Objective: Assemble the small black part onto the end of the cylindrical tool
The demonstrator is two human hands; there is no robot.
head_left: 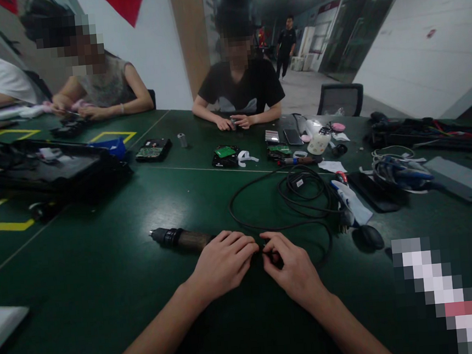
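An electric screwdriver with a black nose and a brownish barrel lies on the green table, its tip pointing left. My left hand is closed over its rear part, which the fingers hide. Close by on the right, my right hand is closed in a pinch on a small dark end piece at the back of the screwdriver. A black cable loops over the table and curves down behind my right hand. The exact join between the fingertips is mostly hidden.
Beyond the cable coil lie circuit-board parts, another screwdriver, and a jar. A black mouse-like object and a dark tray are to the right. A large black casing stands left. Other people sit opposite.
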